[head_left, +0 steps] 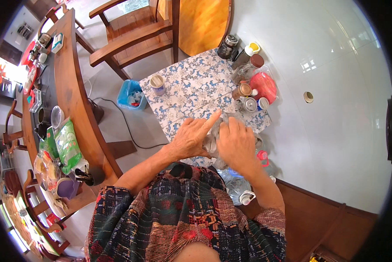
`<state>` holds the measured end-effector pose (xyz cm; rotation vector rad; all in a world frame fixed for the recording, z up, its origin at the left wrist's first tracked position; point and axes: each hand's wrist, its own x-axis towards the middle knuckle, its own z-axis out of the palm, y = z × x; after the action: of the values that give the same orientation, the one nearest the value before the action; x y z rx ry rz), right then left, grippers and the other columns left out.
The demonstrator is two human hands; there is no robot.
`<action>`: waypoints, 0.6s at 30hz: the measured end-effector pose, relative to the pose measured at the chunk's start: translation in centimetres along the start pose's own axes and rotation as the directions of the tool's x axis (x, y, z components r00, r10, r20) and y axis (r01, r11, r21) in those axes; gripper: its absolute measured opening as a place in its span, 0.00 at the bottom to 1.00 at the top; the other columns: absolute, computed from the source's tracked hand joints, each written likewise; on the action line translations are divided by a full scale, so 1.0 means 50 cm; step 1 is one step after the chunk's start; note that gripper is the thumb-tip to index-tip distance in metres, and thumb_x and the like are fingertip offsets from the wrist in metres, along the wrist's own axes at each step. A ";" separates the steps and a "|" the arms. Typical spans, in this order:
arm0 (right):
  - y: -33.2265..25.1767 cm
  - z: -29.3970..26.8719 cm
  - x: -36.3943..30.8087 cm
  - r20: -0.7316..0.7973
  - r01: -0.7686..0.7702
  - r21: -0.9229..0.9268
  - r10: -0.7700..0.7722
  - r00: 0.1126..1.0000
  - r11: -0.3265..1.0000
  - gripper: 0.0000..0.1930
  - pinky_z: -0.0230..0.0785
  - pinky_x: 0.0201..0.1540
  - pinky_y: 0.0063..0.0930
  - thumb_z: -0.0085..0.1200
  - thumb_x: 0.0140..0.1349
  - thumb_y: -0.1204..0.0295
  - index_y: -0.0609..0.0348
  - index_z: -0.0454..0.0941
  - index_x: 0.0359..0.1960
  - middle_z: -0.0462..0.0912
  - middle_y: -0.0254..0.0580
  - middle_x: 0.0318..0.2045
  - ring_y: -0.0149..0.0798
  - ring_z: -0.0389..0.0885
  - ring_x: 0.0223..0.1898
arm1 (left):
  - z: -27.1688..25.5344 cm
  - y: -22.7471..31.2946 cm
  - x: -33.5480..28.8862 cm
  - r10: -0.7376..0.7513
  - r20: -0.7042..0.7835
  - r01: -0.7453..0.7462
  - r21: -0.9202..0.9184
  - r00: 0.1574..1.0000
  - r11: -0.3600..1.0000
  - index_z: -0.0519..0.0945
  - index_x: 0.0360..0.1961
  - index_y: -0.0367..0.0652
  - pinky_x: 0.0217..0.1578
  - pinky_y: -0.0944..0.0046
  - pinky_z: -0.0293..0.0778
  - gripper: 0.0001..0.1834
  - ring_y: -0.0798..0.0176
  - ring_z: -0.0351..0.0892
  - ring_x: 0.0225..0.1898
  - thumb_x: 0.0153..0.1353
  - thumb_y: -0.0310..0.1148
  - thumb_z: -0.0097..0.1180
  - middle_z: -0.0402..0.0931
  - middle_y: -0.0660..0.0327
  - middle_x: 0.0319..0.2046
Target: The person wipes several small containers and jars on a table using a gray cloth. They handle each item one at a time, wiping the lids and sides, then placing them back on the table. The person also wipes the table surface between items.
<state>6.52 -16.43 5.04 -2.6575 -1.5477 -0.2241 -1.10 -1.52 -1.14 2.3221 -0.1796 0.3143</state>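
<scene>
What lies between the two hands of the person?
In the head view, a transparent object lies between the left hand and the right hand; its full shape is hidden.

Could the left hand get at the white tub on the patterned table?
Probably yes: only table lies between the left hand and the tub, though the hand seems busy with a clear container.

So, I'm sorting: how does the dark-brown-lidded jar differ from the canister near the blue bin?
The jar is clear; the canister looks opaque. The jar's lid is dark brown, the canister's pale. The jar stands among containers, the canister apart. Both are lidded.
</scene>
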 end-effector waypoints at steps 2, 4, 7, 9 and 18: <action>0.018 0.002 0.024 0.099 -0.071 0.139 0.057 0.993 0.988 0.07 0.64 0.32 0.38 0.50 0.50 0.69 0.60 0.73 0.24 0.71 0.43 0.29 0.43 0.73 0.36 | 0.003 -0.002 0.002 0.010 -0.061 -0.010 0.003 0.998 1.000 0.46 0.69 0.43 0.41 0.57 0.65 0.71 0.52 0.75 0.40 0.21 0.41 0.77 0.75 0.56 0.36; 0.018 0.017 0.044 0.058 -0.064 0.082 0.059 0.997 0.995 0.07 0.63 0.34 0.39 0.50 0.49 0.69 0.59 0.74 0.23 0.71 0.42 0.28 0.43 0.72 0.36 | 0.005 -0.002 0.004 -0.038 -0.084 0.038 -0.008 0.996 0.999 0.46 0.69 0.41 0.42 0.56 0.65 0.70 0.51 0.75 0.40 0.22 0.40 0.76 0.75 0.54 0.35; -0.001 0.027 0.056 -0.083 0.002 -0.059 -0.007 0.997 0.998 0.07 0.63 0.36 0.40 0.50 0.49 0.69 0.58 0.73 0.20 0.70 0.42 0.28 0.43 0.71 0.36 | 0.006 0.001 0.009 -0.186 -0.096 0.186 -0.012 0.978 0.983 0.44 0.69 0.39 0.41 0.55 0.67 0.69 0.47 0.75 0.36 0.25 0.38 0.74 0.75 0.51 0.33; -0.012 0.030 0.050 -0.123 0.052 -0.088 -0.062 0.990 0.995 0.06 0.63 0.41 0.45 0.49 0.49 0.71 0.61 0.74 0.23 0.73 0.45 0.33 0.45 0.71 0.42 | 0.007 -0.003 0.010 -0.270 -0.110 0.268 -0.033 0.956 0.963 0.43 0.69 0.41 0.42 0.55 0.66 0.70 0.49 0.75 0.38 0.24 0.39 0.74 0.76 0.52 0.34; -0.031 0.066 -0.029 -0.326 0.289 0.165 -0.225 0.918 0.943 0.11 0.64 0.50 0.48 0.53 0.49 0.75 0.65 0.77 0.35 0.74 0.51 0.46 0.50 0.70 0.52 | 0.034 -0.072 0.008 -0.564 -0.227 0.463 -0.374 0.794 0.803 0.49 0.67 0.37 0.41 0.54 0.72 0.63 0.46 0.76 0.42 0.31 0.44 0.75 0.76 0.48 0.39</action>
<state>4.78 -16.49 1.54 -2.1359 -1.7046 -0.4331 0.36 -0.27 -4.62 1.8814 0.5450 0.3559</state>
